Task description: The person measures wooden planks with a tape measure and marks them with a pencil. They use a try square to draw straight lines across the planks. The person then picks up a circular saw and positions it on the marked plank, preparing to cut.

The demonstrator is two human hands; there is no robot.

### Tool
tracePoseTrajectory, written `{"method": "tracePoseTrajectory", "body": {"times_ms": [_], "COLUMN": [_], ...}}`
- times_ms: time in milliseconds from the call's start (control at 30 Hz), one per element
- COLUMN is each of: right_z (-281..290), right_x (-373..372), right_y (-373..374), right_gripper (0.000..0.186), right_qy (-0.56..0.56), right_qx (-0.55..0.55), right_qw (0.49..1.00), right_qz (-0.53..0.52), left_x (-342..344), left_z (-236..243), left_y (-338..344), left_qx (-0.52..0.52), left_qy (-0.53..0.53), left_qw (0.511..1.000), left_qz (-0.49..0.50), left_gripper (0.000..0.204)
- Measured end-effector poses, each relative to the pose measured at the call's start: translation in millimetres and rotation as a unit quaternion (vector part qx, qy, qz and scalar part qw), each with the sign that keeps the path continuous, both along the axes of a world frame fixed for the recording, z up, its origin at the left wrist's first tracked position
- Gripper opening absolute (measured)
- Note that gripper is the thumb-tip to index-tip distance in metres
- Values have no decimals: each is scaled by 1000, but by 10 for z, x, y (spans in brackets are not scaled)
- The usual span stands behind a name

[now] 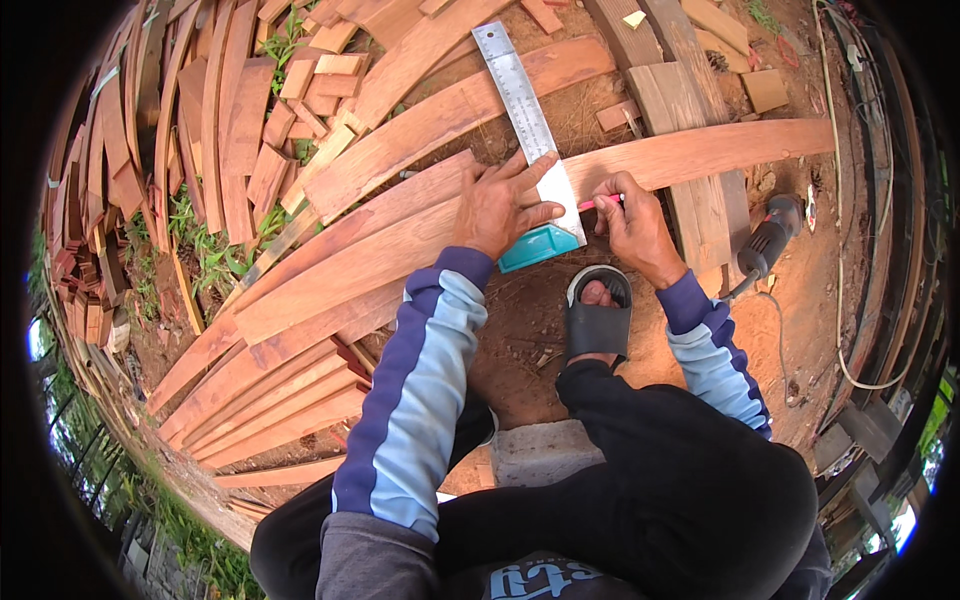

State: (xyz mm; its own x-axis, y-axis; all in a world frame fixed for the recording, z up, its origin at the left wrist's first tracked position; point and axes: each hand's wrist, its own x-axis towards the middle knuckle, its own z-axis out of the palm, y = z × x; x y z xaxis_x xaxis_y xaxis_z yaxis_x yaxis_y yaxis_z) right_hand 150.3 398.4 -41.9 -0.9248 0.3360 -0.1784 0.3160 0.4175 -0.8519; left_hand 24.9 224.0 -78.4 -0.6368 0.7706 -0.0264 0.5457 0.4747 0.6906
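My left hand (505, 205) presses on a steel try square (510, 75) with a turquoise stock (535, 248), its fingers spread over the blade and the board beneath. The square lies crosswise on a reddish plank (740, 148), its stock along the plank's near edge. My right hand (630, 225) grips a pink pencil (590, 203), its tip at the right edge of the blade, on the plank. Several similar planks (350, 270) lie stacked under and to the left of my left hand.
A black power tool (768, 240) with a cord lies at right, beside weathered timber (690, 100). Cut boards and offcuts (240, 120) fill the upper left. My sandalled foot (597, 318) is below the square, near a concrete block (535, 455). A pale cable (835, 300) runs along the right.
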Motion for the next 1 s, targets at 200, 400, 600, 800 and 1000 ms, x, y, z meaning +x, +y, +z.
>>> {"method": "tracePoseTrajectory", "body": {"times_ms": [200, 400, 600, 800, 1000], "right_z": [15, -125, -190, -180, -172], "right_x": [-113, -380, -499, -500, -491], "right_y": [23, 110, 139, 112, 109], "right_gripper": [5, 6, 6, 6, 6], "right_qy": [-9, 37, 55, 58, 57], "right_qx": [-9, 11, -6, -17, 4], "right_qw": [1000, 999, 998, 998, 998], "right_qz": [10, -8, -25, -31, -26], "left_x": [-1, -10, -6, -15, -8], "left_z": [22, 13, 17, 8, 7], "left_y": [-20, -8, -15, -29, -12], "left_qx": [1, 8, -4, -3, 3], "left_qy": [-4, 2, 3, 6, 15], "left_qw": [1000, 1000, 1000, 1000, 1000], "left_qz": [0, -7, -8, -13, -12], "left_gripper": [68, 67, 68, 68, 69]}}
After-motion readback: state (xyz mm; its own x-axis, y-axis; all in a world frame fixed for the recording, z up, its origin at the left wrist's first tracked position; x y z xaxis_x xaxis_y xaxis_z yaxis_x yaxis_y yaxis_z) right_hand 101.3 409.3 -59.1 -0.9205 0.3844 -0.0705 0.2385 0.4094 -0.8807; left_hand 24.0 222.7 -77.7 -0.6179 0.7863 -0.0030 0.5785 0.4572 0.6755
